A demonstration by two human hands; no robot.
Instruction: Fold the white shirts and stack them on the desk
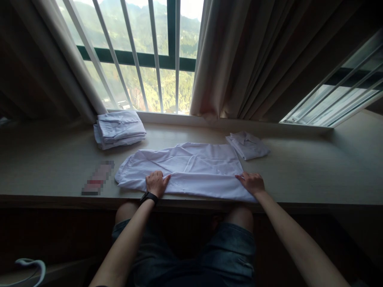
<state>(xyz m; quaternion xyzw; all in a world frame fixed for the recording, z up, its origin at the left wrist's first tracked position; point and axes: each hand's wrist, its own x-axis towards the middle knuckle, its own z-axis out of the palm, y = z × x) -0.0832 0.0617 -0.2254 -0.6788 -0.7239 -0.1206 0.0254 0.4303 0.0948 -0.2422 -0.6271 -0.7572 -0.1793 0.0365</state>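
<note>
White shirt [185,169] is lying flat at the bench [44,167] front edge, long axis running left–right, directly ahead of the person. Left hand [156,183] and right hand [252,182] are pressing open-palmed on its near hem, equally close; which end is the collar cannot be told.

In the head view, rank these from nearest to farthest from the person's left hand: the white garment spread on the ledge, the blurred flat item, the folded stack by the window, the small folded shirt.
From the left hand:
1. White garment, under the palm, touching.
2. Blurred flat item, to the left on the ledge.
3. Folded stack, back left by the window.
4. Small folded shirt, back right, beyond the garment.
</note>
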